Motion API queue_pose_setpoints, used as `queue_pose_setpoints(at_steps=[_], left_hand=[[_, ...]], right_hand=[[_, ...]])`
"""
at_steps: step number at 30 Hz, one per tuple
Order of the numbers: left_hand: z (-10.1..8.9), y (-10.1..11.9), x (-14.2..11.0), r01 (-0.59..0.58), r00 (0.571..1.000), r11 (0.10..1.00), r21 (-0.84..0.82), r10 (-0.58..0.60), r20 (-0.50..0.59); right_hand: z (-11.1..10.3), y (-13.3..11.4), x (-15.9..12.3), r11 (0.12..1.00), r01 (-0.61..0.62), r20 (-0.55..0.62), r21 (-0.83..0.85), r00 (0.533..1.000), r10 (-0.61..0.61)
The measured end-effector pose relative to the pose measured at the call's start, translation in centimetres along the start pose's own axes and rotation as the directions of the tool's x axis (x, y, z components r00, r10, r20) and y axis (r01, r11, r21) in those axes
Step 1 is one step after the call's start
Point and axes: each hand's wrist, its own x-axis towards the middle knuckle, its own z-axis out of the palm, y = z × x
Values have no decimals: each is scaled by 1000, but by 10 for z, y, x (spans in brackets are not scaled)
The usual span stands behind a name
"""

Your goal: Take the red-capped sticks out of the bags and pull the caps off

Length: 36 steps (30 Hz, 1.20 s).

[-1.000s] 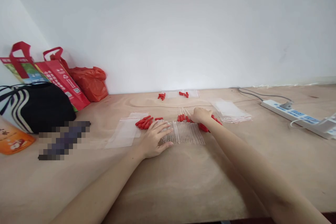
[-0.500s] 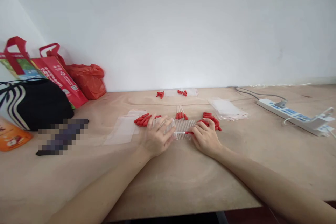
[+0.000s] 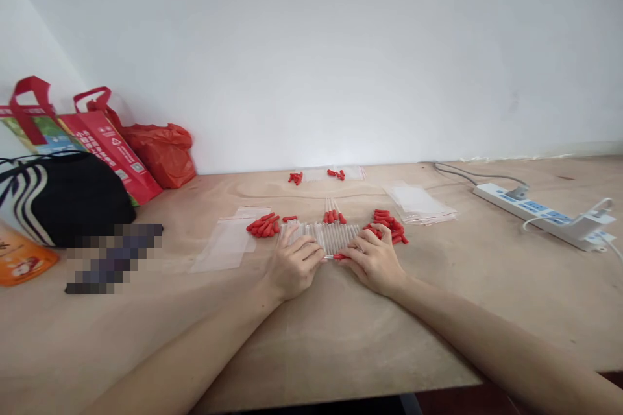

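My left hand (image 3: 296,264) is closed around one end of a thin clear tube (image 3: 329,258), which lies level just in front of a row of similar clear tubes (image 3: 335,238). A slim red cap (image 3: 341,257) sits at the tube's right end, pinched by my right hand (image 3: 376,260). Loose red caps (image 3: 263,225) lie heaped beyond my left hand. Another heap of red caps (image 3: 398,232) is partly hidden behind my right fingers. Past the row, several tubes with red ends (image 3: 333,215) lie side by side, pointing away from me.
Flat clear plastic bags (image 3: 221,245) lie left, and a stack of bags (image 3: 421,204) lies right. Farther back is a bag (image 3: 316,174) with small red pieces by it. A power strip (image 3: 540,214) lies right; a black bag (image 3: 73,198) and red bags (image 3: 158,149) stand left.
Both hands have come slightly nearer to me, bringing the tube and red cap from over the row to its near edge. The camera view has shifted slightly.
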Motion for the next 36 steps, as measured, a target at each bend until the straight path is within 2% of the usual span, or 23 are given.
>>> queue_pose_setpoints(at_steps=[8, 14, 17, 20, 23, 26, 30, 34, 36], left_hand=[[-4, 3, 1, -11, 999, 1000, -10, 11, -49], [-5, 2, -1, -16, 999, 1000, -4, 16, -45], [-7, -5, -6, 43, 997, 999, 9, -42, -58], [-4, -16, -13, 176, 981, 984, 6, -175, -89], [3, -23, -14, 286, 953, 958, 3, -284, -102], [9, -25, -11, 336, 940, 941, 39, -332, -77], [13, -26, -5, 335, 941, 942, 15, -333, -61], [15, -26, -1, 314, 944, 950, -2, -312, -106], [17, -25, 0, 285, 955, 958, 15, -283, -90]], right_hand=[[-8, 0, -3, 996, 86, -69, 19, 994, -85], [-9, 0, -5, 995, 79, -78, 57, 994, -75], [-12, 8, -9, 998, 17, -77, 57, 997, -12], [-16, 22, -10, 988, -137, -103, 65, 984, 143], [-20, 37, -8, 943, -324, -110, 77, 937, 331], [-24, 52, -5, 870, -480, -74, 111, 869, 488], [-27, 70, -6, 761, -629, -29, 157, 768, 640], [-27, 81, -11, 610, -760, 3, 224, 626, 779], [-26, 85, -12, 565, -789, 43, 240, 590, 806]])
